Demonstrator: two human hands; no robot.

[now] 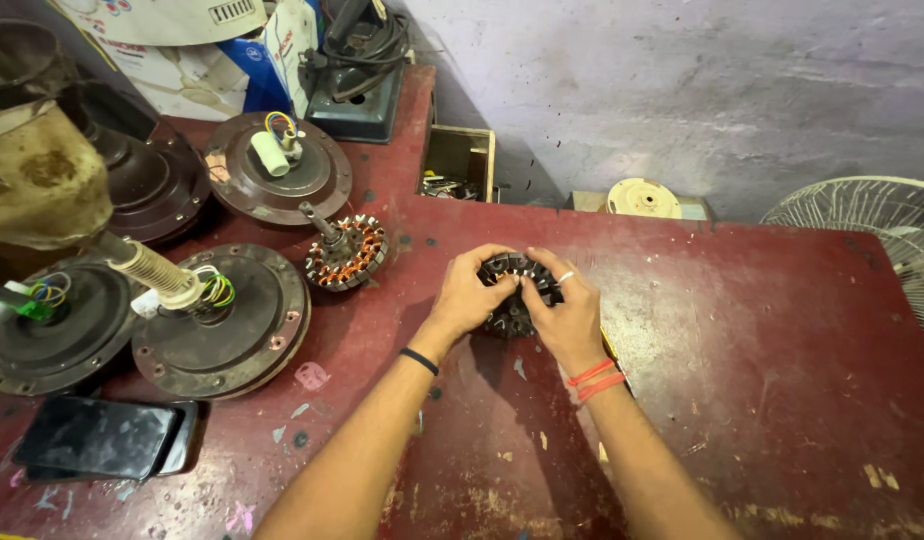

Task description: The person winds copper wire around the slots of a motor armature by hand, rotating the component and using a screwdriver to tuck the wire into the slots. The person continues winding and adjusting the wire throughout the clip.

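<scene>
The bare stator core [512, 292] lay flat on the red table [742, 340] between both hands; left hand [466, 295] and right hand [566, 318] each curled closed around its rim, equally near.

Worn red table [742, 330]; fan motors [222, 320], wound stator [347, 252], phone [97, 437] on it.

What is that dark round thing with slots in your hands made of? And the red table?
The dark round slotted ring, held by the left hand and right hand, looks like dull grey metal, probably stacked steel. The worn red table seems to be painted wood or board, with pale chips showing through.
</scene>
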